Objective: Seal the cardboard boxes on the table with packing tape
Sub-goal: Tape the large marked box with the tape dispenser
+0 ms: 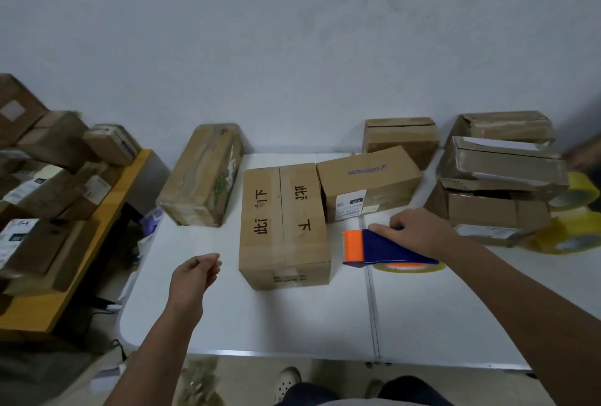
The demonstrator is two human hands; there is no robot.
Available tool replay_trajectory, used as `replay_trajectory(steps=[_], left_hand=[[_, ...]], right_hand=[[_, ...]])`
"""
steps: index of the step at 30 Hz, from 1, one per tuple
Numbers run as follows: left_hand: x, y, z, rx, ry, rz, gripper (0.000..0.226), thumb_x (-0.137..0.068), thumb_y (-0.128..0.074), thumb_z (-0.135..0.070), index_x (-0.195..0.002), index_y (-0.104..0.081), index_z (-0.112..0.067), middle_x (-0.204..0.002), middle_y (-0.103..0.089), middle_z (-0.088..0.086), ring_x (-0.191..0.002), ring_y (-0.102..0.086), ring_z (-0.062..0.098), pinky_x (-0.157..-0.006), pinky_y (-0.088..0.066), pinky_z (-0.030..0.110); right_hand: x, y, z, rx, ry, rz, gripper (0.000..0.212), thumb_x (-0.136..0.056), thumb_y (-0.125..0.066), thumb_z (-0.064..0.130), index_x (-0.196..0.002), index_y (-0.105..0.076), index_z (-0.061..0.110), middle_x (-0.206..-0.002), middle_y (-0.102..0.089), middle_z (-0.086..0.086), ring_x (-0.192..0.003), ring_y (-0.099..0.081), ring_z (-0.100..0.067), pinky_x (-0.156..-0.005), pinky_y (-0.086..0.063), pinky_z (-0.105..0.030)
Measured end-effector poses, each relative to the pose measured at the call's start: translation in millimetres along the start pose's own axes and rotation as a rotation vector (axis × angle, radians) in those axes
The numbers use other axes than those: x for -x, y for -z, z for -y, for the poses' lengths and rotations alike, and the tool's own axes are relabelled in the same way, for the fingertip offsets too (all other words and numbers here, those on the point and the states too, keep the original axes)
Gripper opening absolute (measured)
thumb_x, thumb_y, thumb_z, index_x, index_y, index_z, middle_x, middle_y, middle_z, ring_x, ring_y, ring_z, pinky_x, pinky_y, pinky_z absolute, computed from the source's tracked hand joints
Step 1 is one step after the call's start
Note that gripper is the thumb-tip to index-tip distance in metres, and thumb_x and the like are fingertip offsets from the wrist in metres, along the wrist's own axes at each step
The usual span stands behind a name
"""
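Hands: my right hand (419, 231) grips the tape dispenser (387, 248), just right of the marked box (283, 227) on the bench (292, 324); my left hand (195, 275) hangs loosely curled, empty, left of that box; its seam runs away from me; right hand nearer.

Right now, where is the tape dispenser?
The tape dispenser sits on the white table, held by the right hand, just right of the box with black handwriting.
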State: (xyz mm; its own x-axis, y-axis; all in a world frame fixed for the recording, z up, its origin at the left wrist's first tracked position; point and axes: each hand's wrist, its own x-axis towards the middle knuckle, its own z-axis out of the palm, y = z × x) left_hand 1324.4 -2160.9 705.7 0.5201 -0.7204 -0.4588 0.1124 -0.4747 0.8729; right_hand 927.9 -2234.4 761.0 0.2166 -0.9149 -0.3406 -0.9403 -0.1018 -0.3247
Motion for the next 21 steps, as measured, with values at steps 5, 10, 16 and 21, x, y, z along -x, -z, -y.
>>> replay_trajectory(steps=[5, 10, 16, 21], left_hand=[[13, -11, 12, 0.052, 0.051, -0.053, 0.013, -0.095, -0.065, -0.015, -0.096, -0.068, -0.003, -0.092, -0.065, 0.012, -0.089, -0.059, 0.022, -0.086, -0.048, 0.03], [17, -18, 20, -0.071, 0.014, -0.07, 0.023, -0.089, -0.073, -0.026, -0.098, -0.066, -0.006, -0.1, -0.067, 0.007, -0.096, -0.061, 0.024, -0.093, -0.05, 0.038], [20, -21, 17, -0.131, 0.05, -0.092, 0.04, -0.085, -0.077, -0.034, -0.11, -0.057, -0.01, -0.11, -0.06, 0.002, -0.106, -0.055, 0.023, -0.094, -0.044, 0.036], [20, -27, 18, -0.177, 0.089, -0.089, 0.052, -0.082, -0.079, -0.041, -0.115, -0.05, -0.013, -0.1, -0.051, -0.003, -0.104, -0.05, 0.022, -0.087, -0.038, 0.035]], right_hand=[[-8, -7, -6, 0.078, -0.057, -0.036, 0.072, -0.082, -0.029, 0.083, -0.076, -0.065, 0.02, -0.073, -0.063, 0.001, -0.071, -0.06, -0.01, -0.075, -0.054, -0.031], [-12, -17, -7, 0.13, -0.028, -0.052, 0.085, -0.068, -0.016, 0.089, -0.075, -0.064, 0.019, -0.068, -0.063, 0.002, -0.066, -0.061, -0.01, -0.074, -0.055, -0.03], [-13, -23, 0, 0.131, -0.027, -0.056, 0.083, -0.071, -0.019, 0.087, -0.075, -0.064, 0.018, -0.067, -0.064, 0.002, -0.065, -0.062, -0.009, -0.072, -0.054, -0.027], [-13, -22, 6, 0.139, -0.042, -0.05, 0.065, -0.085, -0.033, 0.078, -0.076, -0.061, 0.019, -0.067, -0.061, 0.004, -0.067, -0.059, -0.008, -0.064, -0.046, -0.023]])
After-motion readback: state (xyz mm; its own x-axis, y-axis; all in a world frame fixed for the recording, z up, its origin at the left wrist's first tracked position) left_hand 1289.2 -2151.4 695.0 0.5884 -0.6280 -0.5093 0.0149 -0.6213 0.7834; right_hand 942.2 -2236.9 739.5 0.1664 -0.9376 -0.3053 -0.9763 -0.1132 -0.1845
